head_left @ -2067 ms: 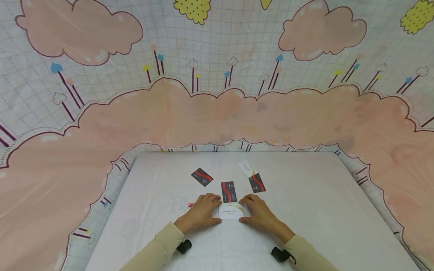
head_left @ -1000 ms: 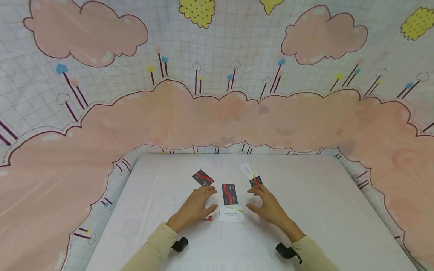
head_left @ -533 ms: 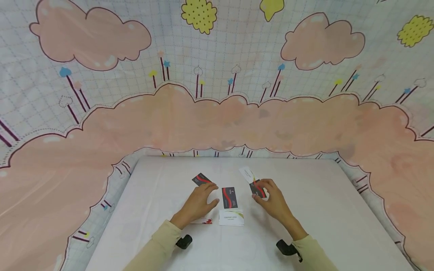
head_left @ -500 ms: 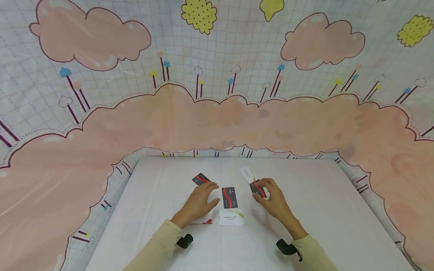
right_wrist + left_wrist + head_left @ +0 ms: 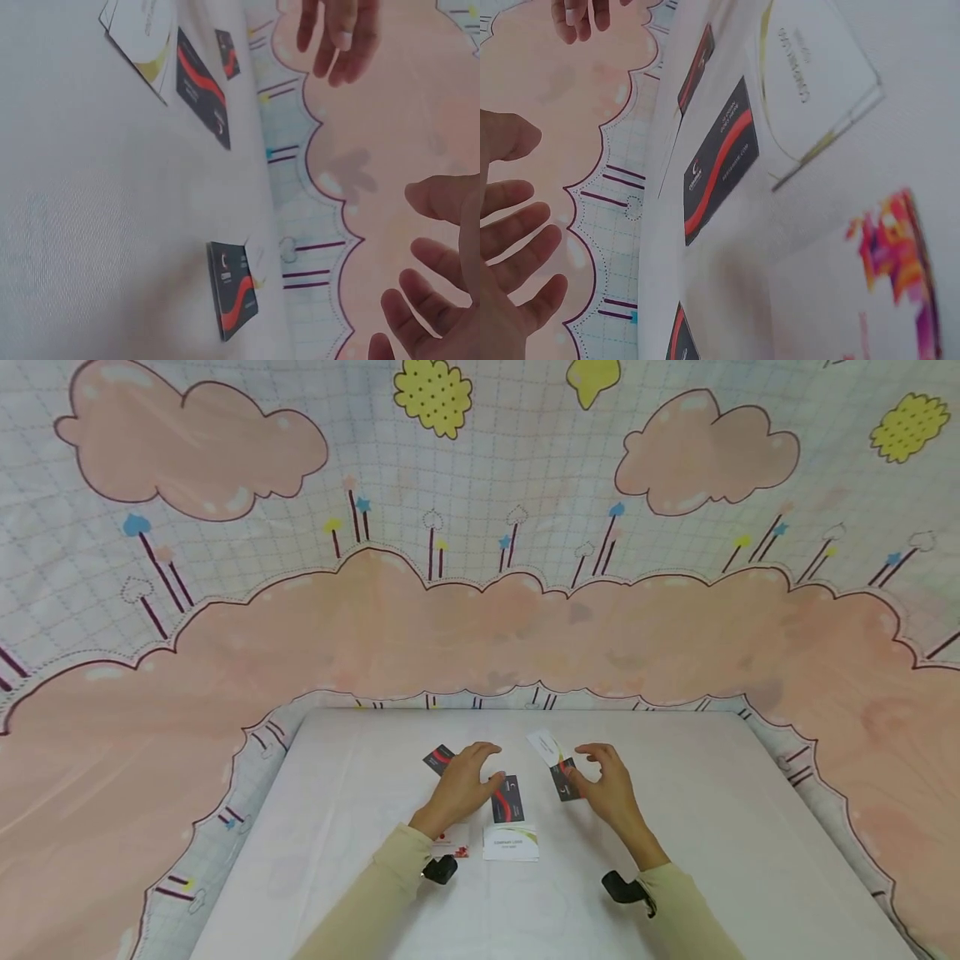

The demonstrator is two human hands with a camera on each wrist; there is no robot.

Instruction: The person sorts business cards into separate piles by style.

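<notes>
Dark cards (image 5: pixel 508 799) lie scattered mid-worktop (image 5: pixel 697 827); I see my left hand (image 5: pixel 461 783) and right hand (image 5: pixel 609 785) both hovering above them, fingers spread and relaxed, holding nothing, white cards (image 5: pixel 511 842) just nearer me.

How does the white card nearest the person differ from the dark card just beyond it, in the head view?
The white card is pale with a green-yellow swoosh and grey lettering; the dark card is black with a red wave. The white card lies with its long side across the view; the dark card runs lengthwise away from the person. Both lie flat on the table, untouched.
</notes>
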